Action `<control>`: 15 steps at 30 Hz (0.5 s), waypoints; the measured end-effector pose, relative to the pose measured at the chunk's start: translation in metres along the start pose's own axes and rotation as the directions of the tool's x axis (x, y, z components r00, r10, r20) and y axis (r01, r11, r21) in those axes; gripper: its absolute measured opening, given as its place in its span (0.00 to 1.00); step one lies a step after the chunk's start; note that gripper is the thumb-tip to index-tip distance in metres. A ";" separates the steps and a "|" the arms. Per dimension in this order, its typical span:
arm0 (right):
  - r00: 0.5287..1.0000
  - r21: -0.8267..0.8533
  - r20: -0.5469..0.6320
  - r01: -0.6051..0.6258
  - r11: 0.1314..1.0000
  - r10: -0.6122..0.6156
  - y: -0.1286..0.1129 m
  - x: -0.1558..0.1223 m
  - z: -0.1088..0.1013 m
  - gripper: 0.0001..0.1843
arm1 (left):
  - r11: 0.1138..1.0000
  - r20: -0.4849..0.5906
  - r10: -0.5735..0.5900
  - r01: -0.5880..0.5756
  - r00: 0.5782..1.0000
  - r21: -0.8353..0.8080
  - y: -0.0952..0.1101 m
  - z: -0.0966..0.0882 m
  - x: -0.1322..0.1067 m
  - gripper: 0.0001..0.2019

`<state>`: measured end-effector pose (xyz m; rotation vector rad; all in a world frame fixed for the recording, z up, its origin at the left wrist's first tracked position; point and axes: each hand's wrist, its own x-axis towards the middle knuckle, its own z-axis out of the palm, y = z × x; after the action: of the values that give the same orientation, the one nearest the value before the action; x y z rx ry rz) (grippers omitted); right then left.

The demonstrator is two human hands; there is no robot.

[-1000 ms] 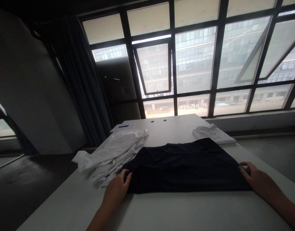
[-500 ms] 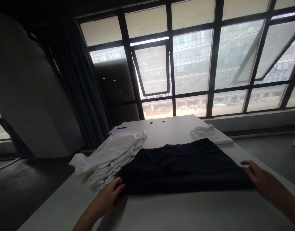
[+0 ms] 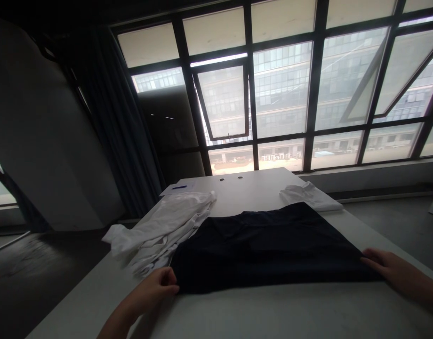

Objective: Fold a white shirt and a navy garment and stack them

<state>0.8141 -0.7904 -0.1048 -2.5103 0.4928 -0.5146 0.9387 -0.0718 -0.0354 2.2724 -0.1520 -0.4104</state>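
Dark garment: flat on the table, between both hands.
Left hand: curled at the garment's near corner, grip unclear.
Right hand: grip open, fingers resting on the garment's right corner.
White clothes: crumpled just left of the garment.

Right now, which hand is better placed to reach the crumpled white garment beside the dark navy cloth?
Probably the left hand, beside the crumpled white garment at the navy cloth's corner; the right hand sits across the cloth.
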 end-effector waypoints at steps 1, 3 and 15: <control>0.995 0.046 0.103 -0.011 0.999 0.007 0.000 0.000 -0.001 0.19 | 0.999 -0.018 -0.034 0.034 0.999 -0.031 -0.001 -0.001 0.000 0.17; 0.964 0.121 0.266 -0.046 0.992 0.012 0.002 0.000 -0.002 0.19 | 0.989 -0.068 -0.125 0.119 0.990 -0.085 -0.005 -0.003 0.000 0.22; 0.962 0.116 0.270 -0.070 0.991 0.036 0.018 0.004 0.005 0.20 | 0.998 -0.288 0.067 -0.069 0.955 0.006 -0.020 0.027 0.029 0.14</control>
<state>0.8151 -0.8045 -0.1182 -2.3908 0.4084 -0.1738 0.9562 -0.0844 -0.0744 2.2864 -0.0792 -0.0399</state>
